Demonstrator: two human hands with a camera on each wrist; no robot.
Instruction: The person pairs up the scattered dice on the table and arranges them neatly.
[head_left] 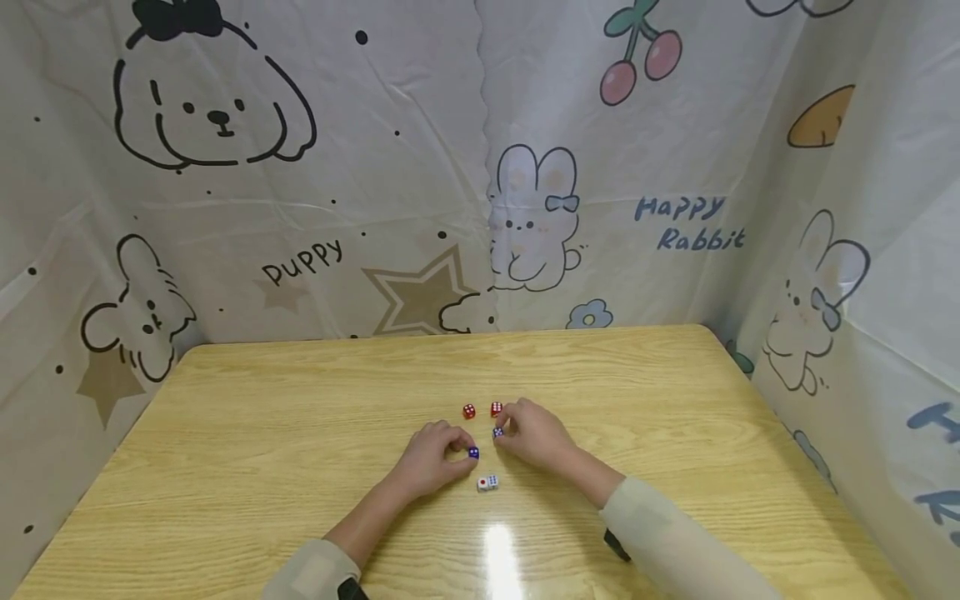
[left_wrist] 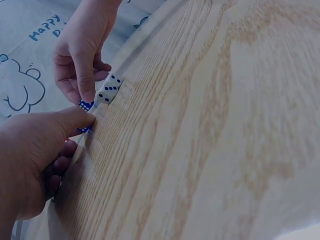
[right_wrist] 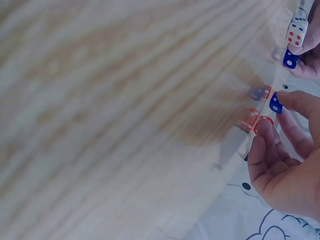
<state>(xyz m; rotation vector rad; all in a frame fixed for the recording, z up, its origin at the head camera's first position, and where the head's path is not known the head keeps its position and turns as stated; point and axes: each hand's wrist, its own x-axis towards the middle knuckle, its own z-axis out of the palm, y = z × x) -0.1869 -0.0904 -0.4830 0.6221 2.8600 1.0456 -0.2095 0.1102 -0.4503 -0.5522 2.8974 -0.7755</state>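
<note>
My left hand (head_left: pixel 433 461) pinches a blue die (head_left: pixel 473 452) between thumb and finger near the middle of the table. In the left wrist view its thumb hides most of that die. Just right and slightly farther away, my right hand (head_left: pixel 536 435) pinches a second blue die (right_wrist: pixel 276 102) between thumb and finger. The two blue dice are a small gap apart. Beyond them are two red dice, a left one (head_left: pixel 468 411) and a right one (head_left: pixel 497 409) close to the right hand's fingers. Nearer to me, two white dice (head_left: pixel 487 483) sit side by side.
The dice are on a light wooden table (head_left: pixel 300 400) with a bright glare spot near its front. A curtain (head_left: pixel 420 183) printed with cartoon animals hangs behind the table and along both sides.
</note>
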